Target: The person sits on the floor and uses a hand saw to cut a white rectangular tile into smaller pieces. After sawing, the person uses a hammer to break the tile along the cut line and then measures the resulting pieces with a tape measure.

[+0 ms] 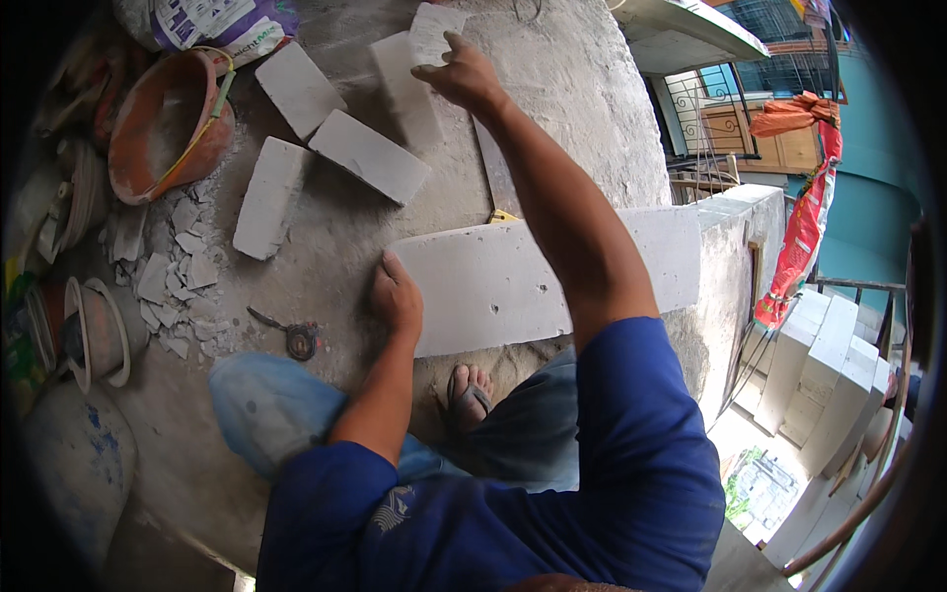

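A long white block [493, 286] lies crosswise in front of me, its face marked with small pits. My left hand [398, 301] grips its left end, with the fingers against the end edge. Far ahead, my right hand [464, 77] reaches over the block to a smaller white block [434, 35], thumb and forefinger spread apart at its near end. That piece rests by another pale block [406, 94]. Beneath my right forearm lies a long flat grey tool [493, 168] with a yellow end, partly hidden by the arm and the long block.
Several cut white blocks [370, 158] lie left of my right hand. A reddish bucket [163, 128], a bag [227, 30] and broken chips [182, 271] are farther left. A tape measure [301, 340] lies near my knee. At right stand a low wall [730, 286] and stacked blocks [819, 365].
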Action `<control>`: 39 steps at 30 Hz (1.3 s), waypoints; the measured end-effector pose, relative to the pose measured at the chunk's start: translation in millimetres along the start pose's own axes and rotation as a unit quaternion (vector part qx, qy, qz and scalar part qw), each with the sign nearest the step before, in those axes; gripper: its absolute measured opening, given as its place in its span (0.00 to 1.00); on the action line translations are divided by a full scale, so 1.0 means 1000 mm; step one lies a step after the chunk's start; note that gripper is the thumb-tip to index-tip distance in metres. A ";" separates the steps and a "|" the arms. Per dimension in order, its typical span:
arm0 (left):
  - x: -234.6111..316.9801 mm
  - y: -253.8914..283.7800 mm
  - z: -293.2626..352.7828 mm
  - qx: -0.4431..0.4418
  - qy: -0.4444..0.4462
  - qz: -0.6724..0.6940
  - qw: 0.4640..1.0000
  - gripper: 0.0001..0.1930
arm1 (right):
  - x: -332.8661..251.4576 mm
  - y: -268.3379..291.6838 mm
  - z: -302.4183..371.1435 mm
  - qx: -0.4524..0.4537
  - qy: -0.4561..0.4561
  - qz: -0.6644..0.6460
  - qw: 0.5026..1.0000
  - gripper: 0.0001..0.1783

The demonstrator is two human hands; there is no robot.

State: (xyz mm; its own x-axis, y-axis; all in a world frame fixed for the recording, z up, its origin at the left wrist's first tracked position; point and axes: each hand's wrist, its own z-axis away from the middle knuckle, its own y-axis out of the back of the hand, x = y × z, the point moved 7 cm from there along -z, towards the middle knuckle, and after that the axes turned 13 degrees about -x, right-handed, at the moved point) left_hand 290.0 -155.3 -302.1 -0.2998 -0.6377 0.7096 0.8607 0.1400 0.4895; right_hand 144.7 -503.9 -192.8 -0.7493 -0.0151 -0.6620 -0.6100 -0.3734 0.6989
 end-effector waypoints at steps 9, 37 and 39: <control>-0.008 -0.002 -0.010 -0.012 0.032 -0.026 0.999 0.34 | 0.090 0.126 0.333 0.172 -0.093 -0.315 0.929 0.33; 0.013 -0.010 0.044 -0.503 0.104 0.317 0.797 0.43 | 0.191 -0.109 0.549 0.045 -0.241 0.077 0.966 0.25; 0.054 0.000 0.049 -0.529 0.097 0.305 0.786 0.42 | 0.188 -0.112 0.533 0.036 -0.227 0.113 0.967 0.25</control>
State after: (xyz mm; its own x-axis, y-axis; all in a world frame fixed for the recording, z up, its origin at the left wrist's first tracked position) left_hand 254.2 -152.4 -239.0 0.2810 -0.8142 0.5081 0.7114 -0.1787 -0.6797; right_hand -64.8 29.1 -251.2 -0.8917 0.3256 -0.3143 -0.4210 -0.3420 0.8401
